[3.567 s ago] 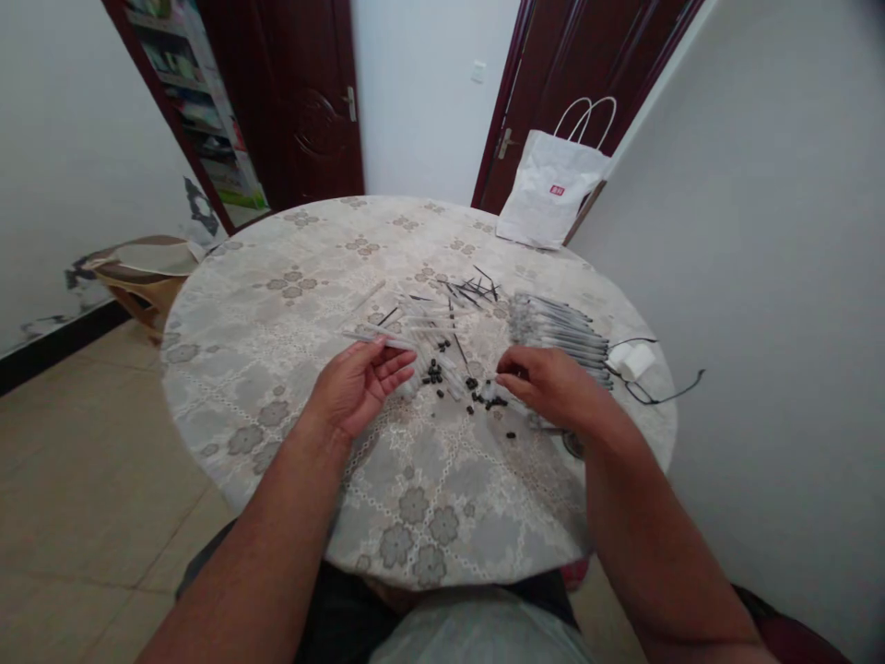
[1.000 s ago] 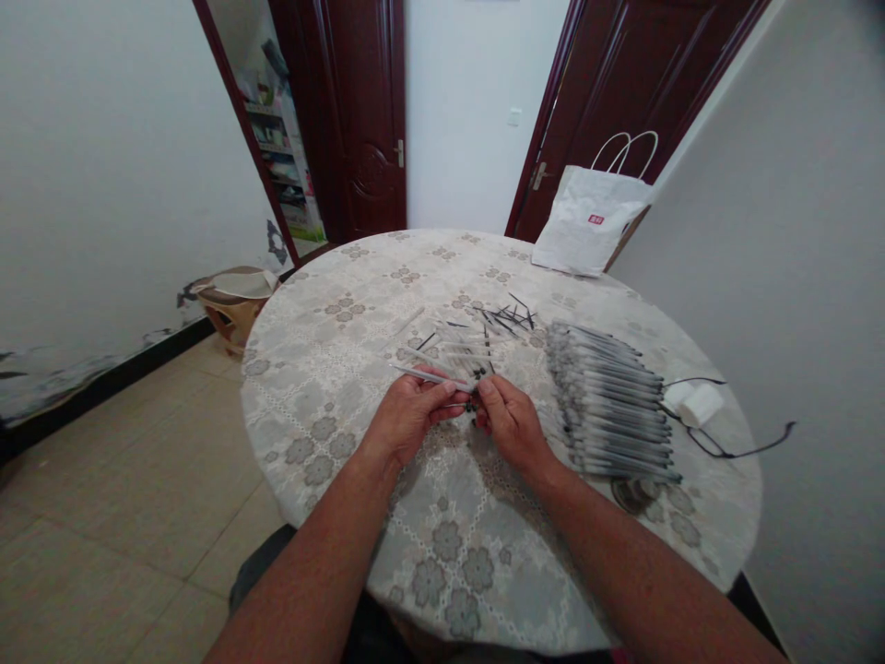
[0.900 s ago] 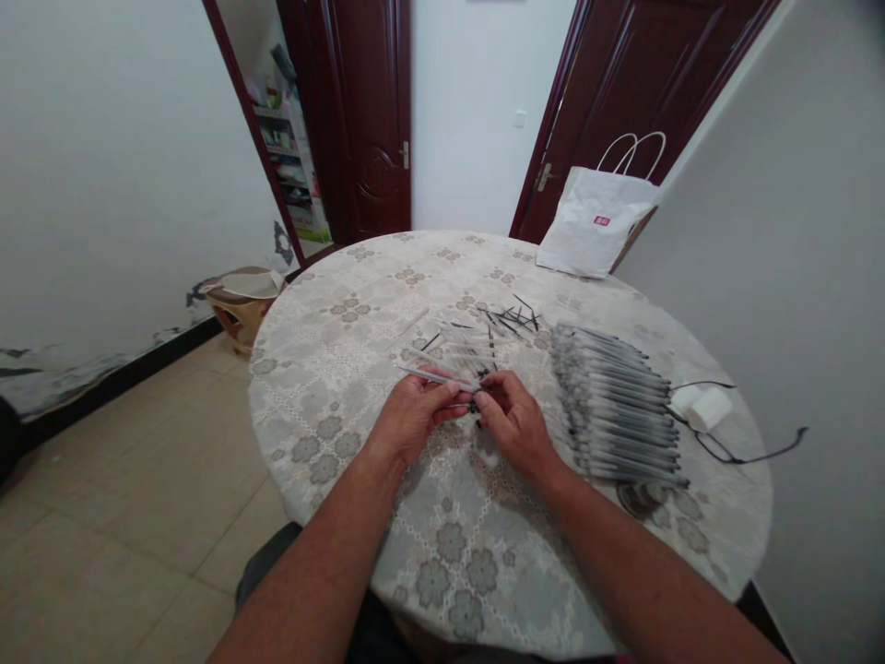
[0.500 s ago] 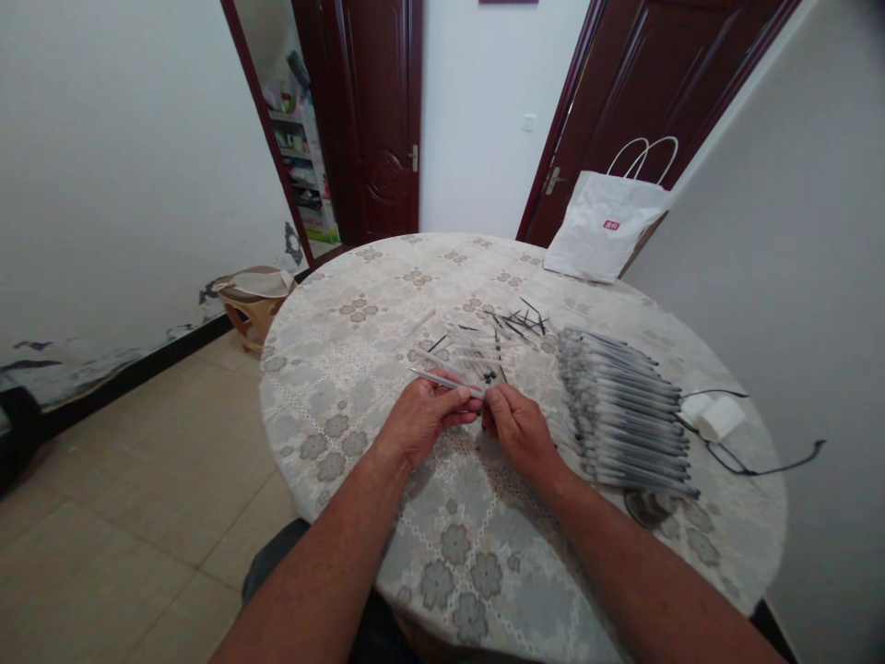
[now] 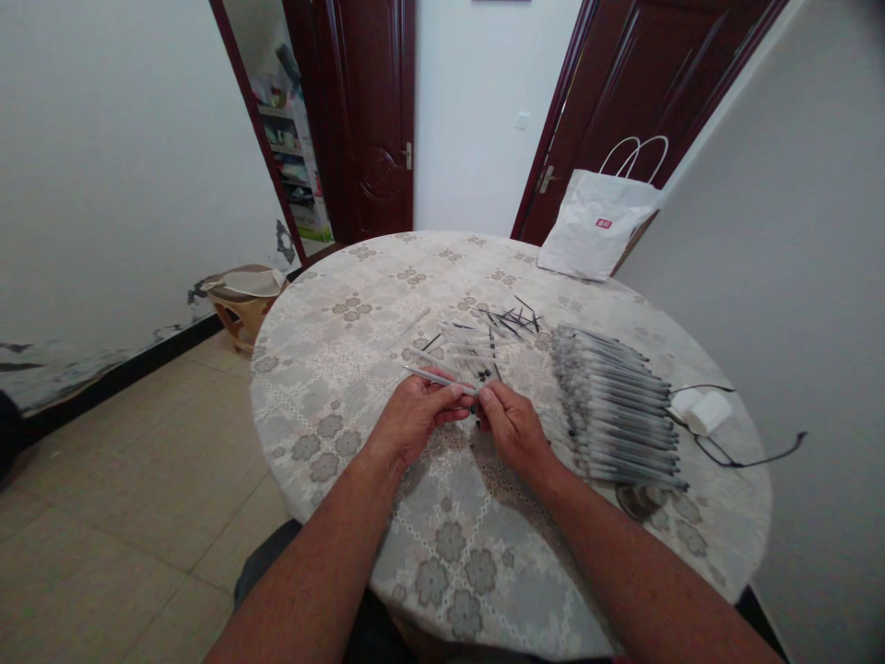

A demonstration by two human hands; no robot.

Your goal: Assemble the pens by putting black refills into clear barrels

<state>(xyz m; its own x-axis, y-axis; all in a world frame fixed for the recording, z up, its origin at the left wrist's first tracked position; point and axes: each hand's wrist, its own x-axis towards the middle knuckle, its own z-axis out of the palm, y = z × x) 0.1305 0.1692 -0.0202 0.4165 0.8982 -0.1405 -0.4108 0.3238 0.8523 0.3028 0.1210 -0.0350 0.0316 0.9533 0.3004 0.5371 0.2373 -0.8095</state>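
Observation:
A slim pale pen lies across the fingers of my left hand, which is closed around it, its pointed tip toward the left. At the pen's other end, the thumb and fingers of my right hand are pinched together; what exactly lies under those fingertips is hidden. Just beyond my hands are loose clear pen tubes and a few tiny black pieces. Behind them is a scattered heap of thin dark sticks, possibly refills. To the right of my right hand, a large stack of assembled-looking pens lies in layers.
The round table has a flower-patterned cloth. Eyeglasses and a white block-like object lie right of the stack, with a round dark object near it. A white paper bag stands at the back; a wooden stool is left.
The whole view has shifted slightly, so things sit a little further left. Both hands keep nearly the same hold on the pen, with no clear change in grip.

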